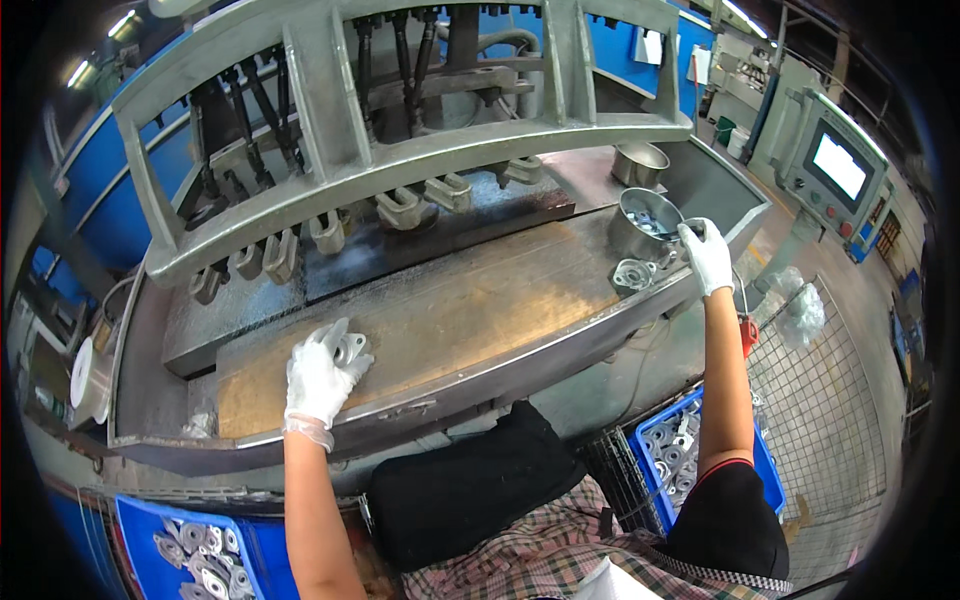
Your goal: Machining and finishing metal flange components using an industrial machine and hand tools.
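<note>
My left hand [322,376], in a white glove, is closed around a small grey metal flange casting [350,347] above the worn metal bed [440,320] of the machine. On the far right of the bed, my right hand [707,256], also gloved in white, is at the rim of a steel pot [635,238]. Its fingers are pinched together on something dark that I cannot make out. Small pale bluish pieces show inside the pot. Just in front of the pot lies another flange casting [630,276].
Over the bed hangs a heavy grey frame [430,165] with several hook-like fingers. A second steel pot [640,165] stands behind the first. Blue bins of castings sit low at left [135,530] and right [768,478]. A control panel [838,165] stands at far right.
</note>
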`<state>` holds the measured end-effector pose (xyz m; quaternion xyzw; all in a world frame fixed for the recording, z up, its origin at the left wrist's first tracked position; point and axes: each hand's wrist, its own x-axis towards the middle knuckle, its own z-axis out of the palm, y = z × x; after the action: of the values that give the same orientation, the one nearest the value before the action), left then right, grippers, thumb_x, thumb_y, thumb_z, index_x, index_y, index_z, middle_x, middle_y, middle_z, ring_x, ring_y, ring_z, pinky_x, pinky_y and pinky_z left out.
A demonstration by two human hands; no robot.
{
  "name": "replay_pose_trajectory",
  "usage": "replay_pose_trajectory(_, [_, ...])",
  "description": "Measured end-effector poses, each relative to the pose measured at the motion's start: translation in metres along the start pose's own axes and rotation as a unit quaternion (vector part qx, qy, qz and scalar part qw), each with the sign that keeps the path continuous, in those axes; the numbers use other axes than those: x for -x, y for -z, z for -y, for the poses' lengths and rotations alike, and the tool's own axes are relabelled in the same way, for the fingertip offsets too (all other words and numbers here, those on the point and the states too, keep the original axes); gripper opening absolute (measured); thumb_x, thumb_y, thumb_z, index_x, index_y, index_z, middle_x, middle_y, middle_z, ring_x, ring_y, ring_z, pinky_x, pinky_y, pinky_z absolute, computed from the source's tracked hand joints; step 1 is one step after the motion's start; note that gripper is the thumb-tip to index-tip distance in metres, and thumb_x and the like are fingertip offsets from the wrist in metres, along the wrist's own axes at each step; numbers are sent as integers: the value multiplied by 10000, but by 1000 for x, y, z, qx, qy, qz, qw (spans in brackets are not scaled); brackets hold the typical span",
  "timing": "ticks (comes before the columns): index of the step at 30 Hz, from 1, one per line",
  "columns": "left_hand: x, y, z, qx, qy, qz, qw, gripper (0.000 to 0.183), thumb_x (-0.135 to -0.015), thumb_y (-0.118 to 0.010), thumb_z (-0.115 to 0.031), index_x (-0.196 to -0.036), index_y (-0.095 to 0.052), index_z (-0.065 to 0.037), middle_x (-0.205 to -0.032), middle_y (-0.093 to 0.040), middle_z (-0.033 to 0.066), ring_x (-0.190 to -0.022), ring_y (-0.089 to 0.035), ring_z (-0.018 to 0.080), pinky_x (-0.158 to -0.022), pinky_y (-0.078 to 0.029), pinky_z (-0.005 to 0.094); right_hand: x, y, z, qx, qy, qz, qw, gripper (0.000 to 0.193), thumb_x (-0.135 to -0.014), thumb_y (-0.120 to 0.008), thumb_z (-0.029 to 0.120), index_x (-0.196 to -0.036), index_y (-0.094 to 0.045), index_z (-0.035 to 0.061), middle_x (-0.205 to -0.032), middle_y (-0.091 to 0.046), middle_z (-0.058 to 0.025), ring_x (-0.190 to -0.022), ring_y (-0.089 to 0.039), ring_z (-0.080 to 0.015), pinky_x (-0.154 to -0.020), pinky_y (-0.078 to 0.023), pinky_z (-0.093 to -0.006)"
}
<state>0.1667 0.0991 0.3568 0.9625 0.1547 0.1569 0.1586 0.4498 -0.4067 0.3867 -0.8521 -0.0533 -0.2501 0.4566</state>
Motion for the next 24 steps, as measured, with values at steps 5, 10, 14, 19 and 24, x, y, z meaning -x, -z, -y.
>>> replay_pose_trajectory(5, [-6,34,-11,21,-47,-48,998,587,-756,-803,-344,-1231,-667,-28,-1095,-703,193,-985,-677,377,-891,-535,450,-16,4,-6,25,29,20,999,231,-925,-693,225,-1061,-692,39,-872,-690,-60,-712,-601,-94,-647,-483,-265])
replay_pose_trajectory(10, [-7,70,-30,124,-73,-111,983,542,-812,-774,-250,-1245,-634,46,-1105,-693,194,-982,-670,309,-890,-511,391,-13,18,-10,-72,138,-33,987,222,-997,-645,191,-1155,-665,37,-1018,-656,1,-870,-574,-72,-760,-479,-222])
replay_pose_trajectory(14, [-11,25,-44,97,-72,-47,992,539,-849,-735,-295,-1288,-626,-1,-1181,-677,213,-1127,-644,345,-998,-493,400,-1,11,-28,64,157,36,985,297,-1026,-586,209,-1232,-634,0,-1158,-681,-98,-1063,-630,-193,-956,-475,-316])
replay_pose_trajectory(19, [-16,15,-39,-39,-11,86,995,554,-830,-733,-427,-1301,-653,-145,-1218,-678,169,-1113,-648,370,-988,-508,450,18,30,-48,-11,90,4,996,363,-1052,-542,277,-1268,-630,-1,-1247,-666,-105,-1148,-610,-200,-1005,-455,-323])
replay_pose_trajectory(24, [-11,67,-60,57,-120,-62,989,539,-828,-764,-337,-1288,-649,-81,-1227,-670,176,-1104,-653,369,-984,-513,426,30,70,-59,-131,1,-35,991,355,-1064,-523,274,-1307,-621,35,-1269,-659,-57,-1134,-608,-146,-952,-480,-288])
